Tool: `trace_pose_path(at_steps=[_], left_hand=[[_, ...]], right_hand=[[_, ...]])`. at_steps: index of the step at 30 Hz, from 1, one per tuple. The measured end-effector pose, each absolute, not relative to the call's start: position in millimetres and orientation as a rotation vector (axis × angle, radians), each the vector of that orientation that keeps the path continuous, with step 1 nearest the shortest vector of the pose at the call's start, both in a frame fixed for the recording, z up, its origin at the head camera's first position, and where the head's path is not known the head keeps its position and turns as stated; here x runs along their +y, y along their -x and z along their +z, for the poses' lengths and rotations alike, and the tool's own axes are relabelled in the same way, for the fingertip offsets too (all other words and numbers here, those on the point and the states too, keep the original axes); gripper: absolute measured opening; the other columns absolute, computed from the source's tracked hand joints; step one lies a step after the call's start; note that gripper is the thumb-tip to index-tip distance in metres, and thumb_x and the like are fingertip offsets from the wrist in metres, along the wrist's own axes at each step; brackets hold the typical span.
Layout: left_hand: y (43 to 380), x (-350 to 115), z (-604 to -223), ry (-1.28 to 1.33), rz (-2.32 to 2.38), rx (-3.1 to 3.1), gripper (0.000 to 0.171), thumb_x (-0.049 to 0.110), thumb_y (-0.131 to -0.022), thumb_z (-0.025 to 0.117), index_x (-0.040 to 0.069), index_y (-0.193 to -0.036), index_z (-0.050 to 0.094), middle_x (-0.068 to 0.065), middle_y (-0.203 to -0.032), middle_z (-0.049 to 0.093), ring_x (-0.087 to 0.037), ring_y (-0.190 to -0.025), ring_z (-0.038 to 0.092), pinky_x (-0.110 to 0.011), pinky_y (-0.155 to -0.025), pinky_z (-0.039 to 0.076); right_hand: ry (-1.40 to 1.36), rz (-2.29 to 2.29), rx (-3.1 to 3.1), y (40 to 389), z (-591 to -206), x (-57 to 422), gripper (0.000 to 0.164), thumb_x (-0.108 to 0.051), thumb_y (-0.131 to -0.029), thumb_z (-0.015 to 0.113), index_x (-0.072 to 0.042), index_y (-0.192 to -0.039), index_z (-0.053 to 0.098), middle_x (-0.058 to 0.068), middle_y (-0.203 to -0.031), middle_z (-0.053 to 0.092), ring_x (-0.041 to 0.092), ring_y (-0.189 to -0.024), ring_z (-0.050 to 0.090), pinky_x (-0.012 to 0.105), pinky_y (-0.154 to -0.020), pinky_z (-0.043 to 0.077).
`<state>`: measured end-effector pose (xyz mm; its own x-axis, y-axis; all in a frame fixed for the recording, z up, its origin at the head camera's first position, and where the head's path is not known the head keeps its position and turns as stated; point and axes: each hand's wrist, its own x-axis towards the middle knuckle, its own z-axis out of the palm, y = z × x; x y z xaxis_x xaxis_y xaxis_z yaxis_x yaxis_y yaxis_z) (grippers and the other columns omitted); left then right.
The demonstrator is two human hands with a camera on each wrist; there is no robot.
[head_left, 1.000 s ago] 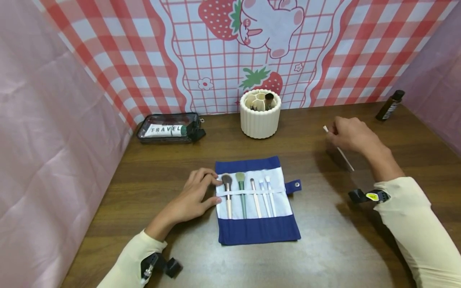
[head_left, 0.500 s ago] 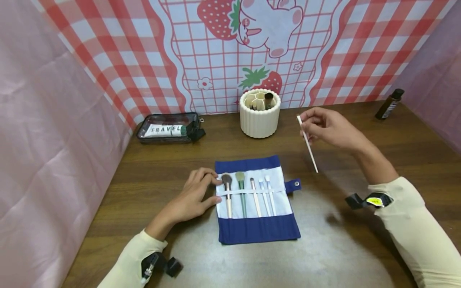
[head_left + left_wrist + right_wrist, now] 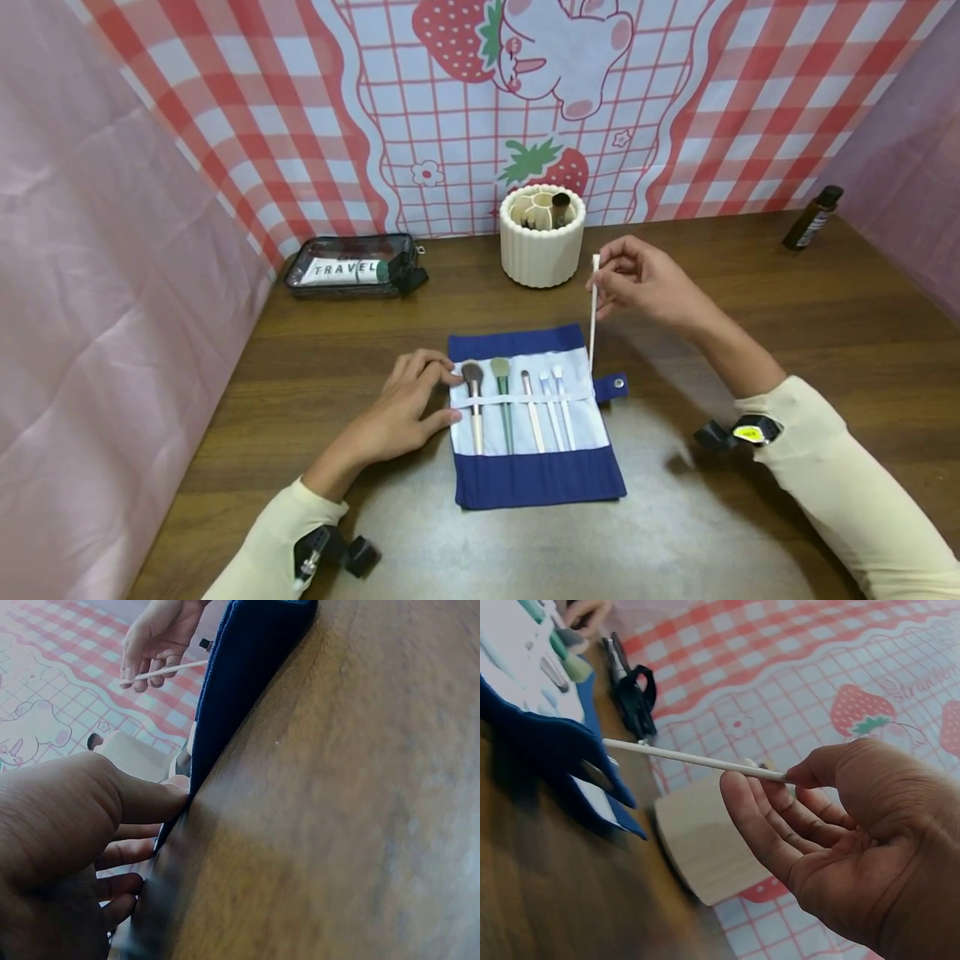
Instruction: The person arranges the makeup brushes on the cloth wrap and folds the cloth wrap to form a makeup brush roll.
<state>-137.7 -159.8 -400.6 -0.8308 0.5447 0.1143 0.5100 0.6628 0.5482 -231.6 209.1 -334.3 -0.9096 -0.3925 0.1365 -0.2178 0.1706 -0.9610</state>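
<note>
A blue brush roll [image 3: 540, 481] lies unfolded on the table, its pale inside holding several makeup brushes under a white elastic band. My left hand [image 3: 408, 408] rests at the roll's left edge, thumb and fingertips touching it. Between the thumb and fingers of my right hand [image 3: 648, 283] is a thin white makeup brush [image 3: 594, 312], pinched near its upper end. Its lower end hangs by the roll's right edge, above the snap tab [image 3: 611, 387]; whether it touches the cloth I cannot tell. The right wrist view shows the pinched brush [image 3: 697, 759] pointing toward the roll.
A cream ribbed brush holder [image 3: 542, 254] with dark-tipped brushes stands behind the roll. At the back left lies a clear travel pouch [image 3: 348, 267] with a tube inside. A small dark bottle [image 3: 813, 218] is at the back right, near the curtain.
My right hand has moved left from the table's right side, bringing the white makeup brush up to the roll's right edge and turning it nearly upright. The left hand has stayed in place.
</note>
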Motion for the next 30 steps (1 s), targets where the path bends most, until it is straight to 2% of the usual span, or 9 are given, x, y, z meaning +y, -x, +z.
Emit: trace_pose_path(at_steps=[6,13,23,30], left_hand=[[138,-160,-401,-0.898,0.894,2.810,0.033,0.026,-0.095,0.071,0.011,-0.122,0.060,-0.010,-0.138,0.043,-0.032,-0.129,0.033,-0.053,-0.108,0.028],[138,-160,-401,-0.903,0.896,2.816,0.033,0.026,-0.095,0.072,0.011,-0.121,0.060,-0.009,-0.138,0.044,-0.032,-0.128,0.034,-0.052,-0.107,0.028],[138,-160,-401,-0.912,0.901,2.819,0.033,0.026,-0.094,0.072,0.010,-0.122,0.060,-0.009,-0.137,0.044,-0.032,-0.128,0.034,-0.052,-0.107,0.029],[138,-160,-401,-0.902,0.892,2.819,0.033,0.026,-0.095,0.071,0.011,-0.121,0.060,-0.008,-0.137,0.044,-0.031,-0.128,0.033,-0.052,-0.108,0.028]], right_hand=[[0.606,-1.779,2.267,230,-343,199,0.024,-0.002,-0.103,0.051,0.006,-0.123,0.042,0.035,-0.107,0.057,0.034,-0.080,0.068,0.054,-0.074,0.056],[0.578,-1.738,2.182,232,-355,193,0.028,0.001,-0.103,0.048,0.008,-0.127,0.038,0.038,-0.109,0.055,0.035,-0.081,0.068,0.051,-0.073,0.058],[0.604,-1.597,2.097,233,-356,194,0.031,0.005,-0.100,0.050,0.011,-0.129,0.038,0.031,-0.100,0.064,0.037,-0.080,0.069,0.052,-0.072,0.057],[0.641,-1.408,2.128,230,-350,198,0.028,0.002,-0.098,0.058,0.011,-0.121,0.044,0.024,-0.095,0.069,0.033,-0.077,0.068,0.048,-0.071,0.057]])
